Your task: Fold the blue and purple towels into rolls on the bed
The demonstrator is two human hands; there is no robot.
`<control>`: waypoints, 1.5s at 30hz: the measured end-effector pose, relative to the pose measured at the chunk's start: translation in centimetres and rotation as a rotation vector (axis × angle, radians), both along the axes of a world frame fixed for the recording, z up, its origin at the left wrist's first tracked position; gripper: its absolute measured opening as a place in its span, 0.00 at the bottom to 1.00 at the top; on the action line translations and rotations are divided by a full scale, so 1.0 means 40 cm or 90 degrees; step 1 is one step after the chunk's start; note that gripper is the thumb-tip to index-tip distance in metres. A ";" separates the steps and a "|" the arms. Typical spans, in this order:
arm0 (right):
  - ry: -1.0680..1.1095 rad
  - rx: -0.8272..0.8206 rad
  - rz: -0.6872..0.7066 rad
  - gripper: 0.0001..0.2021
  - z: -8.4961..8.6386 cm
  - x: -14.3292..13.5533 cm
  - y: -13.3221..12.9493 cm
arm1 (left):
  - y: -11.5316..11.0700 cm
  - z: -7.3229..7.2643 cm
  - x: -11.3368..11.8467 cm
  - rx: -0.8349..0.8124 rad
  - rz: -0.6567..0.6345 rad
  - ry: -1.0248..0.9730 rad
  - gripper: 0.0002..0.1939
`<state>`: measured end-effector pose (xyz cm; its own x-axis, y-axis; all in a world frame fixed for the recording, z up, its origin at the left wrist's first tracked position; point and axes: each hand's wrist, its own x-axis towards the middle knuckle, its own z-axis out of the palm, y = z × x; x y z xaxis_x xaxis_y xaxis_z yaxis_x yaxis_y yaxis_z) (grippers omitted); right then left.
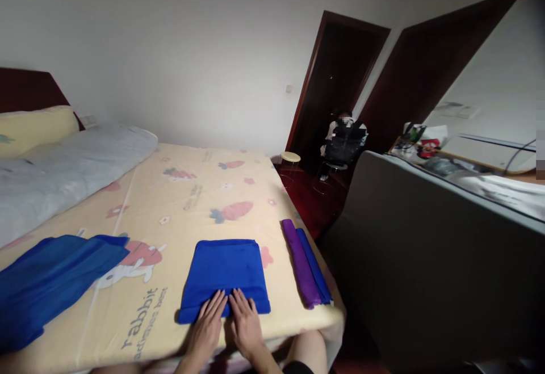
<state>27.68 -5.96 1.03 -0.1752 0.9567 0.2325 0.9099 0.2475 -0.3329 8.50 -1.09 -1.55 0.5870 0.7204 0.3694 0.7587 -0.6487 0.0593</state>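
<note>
A blue cloth [230, 266], folded into a rough rectangle, lies on the bed near its front edge. Its near edge is doubled over into a band. My left hand [209, 318] rests flat on the left part of that band, fingers stretched. Beside it, my right hand [246, 320] presses on the band with its fingers extended. To the right lie a rolled purple cloth [300, 266] and a narrow rolled blue cloth [314, 266], side by side. A loose, crumpled blue cloth [63, 277] spreads over the left of the bed.
The bed [204, 192] has a cream patterned sheet. Grey bedding [76, 164] and a yellow pillow [40, 127] are at the left. A dark panel [417, 249] stands right of the bed. Near the doorway are a stool [290, 157] and a seated person [343, 141].
</note>
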 end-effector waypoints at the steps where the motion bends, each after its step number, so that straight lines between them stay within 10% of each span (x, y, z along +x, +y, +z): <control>1: 0.005 -0.001 0.003 0.27 0.005 -0.005 0.005 | 0.001 0.003 0.010 -0.002 0.001 0.000 0.30; 9: -0.035 0.006 -0.127 0.29 0.002 0.178 -0.016 | 0.041 0.030 -0.166 -0.031 0.174 0.021 0.27; 19: 0.066 -0.094 -0.025 0.26 0.022 -0.010 0.043 | 0.019 0.018 0.041 -0.016 0.054 0.027 0.26; 25: 0.011 -0.052 -0.120 0.26 0.022 0.156 0.031 | 0.072 0.039 -0.104 -0.048 0.199 0.051 0.26; 32: -0.054 0.111 -0.157 0.16 -0.043 0.205 -0.028 | 0.040 0.032 -0.206 0.037 0.143 0.012 0.20; 38: -0.009 0.054 -0.080 0.24 -0.009 0.238 -0.073 | 0.024 0.013 -0.274 0.023 0.061 -0.033 0.25; 45: 0.027 0.013 -0.075 0.11 0.057 0.236 -0.013 | 0.067 0.117 -0.234 -0.131 0.054 -0.063 0.16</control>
